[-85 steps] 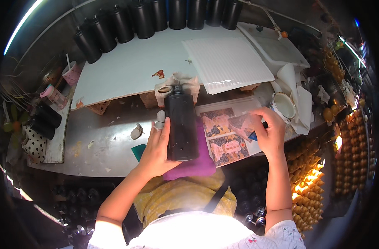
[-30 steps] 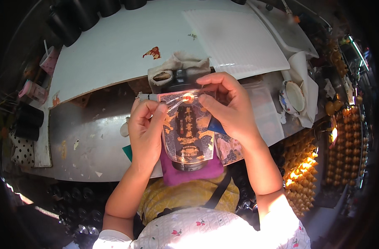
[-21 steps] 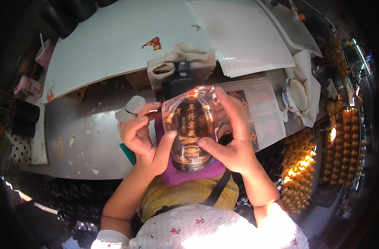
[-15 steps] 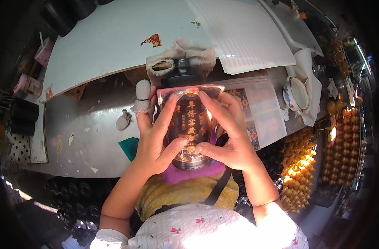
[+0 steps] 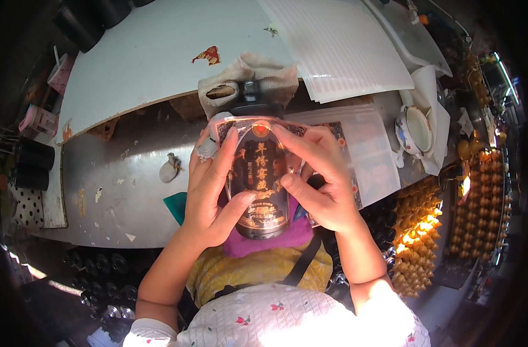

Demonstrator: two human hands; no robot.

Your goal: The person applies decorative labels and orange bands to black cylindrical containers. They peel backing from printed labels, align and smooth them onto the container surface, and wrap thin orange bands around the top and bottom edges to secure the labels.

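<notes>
Open table (image 5: 119, 191) lies at centre left of the frame, with only a small pale lump (image 5: 170, 169) on it. Above, a white board (image 5: 154, 58) and folded cloth (image 5: 249, 72) block the way; a bowl (image 5: 415, 128) crowds the right.

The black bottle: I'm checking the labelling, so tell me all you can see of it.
The bottle is glossy black with a dark cap, lying with its neck away from the person, its base on a purple cloth. A label with gold characters and a clear film covers its front. The left hand cradles its side; the right hand presses the label's edge.
</notes>
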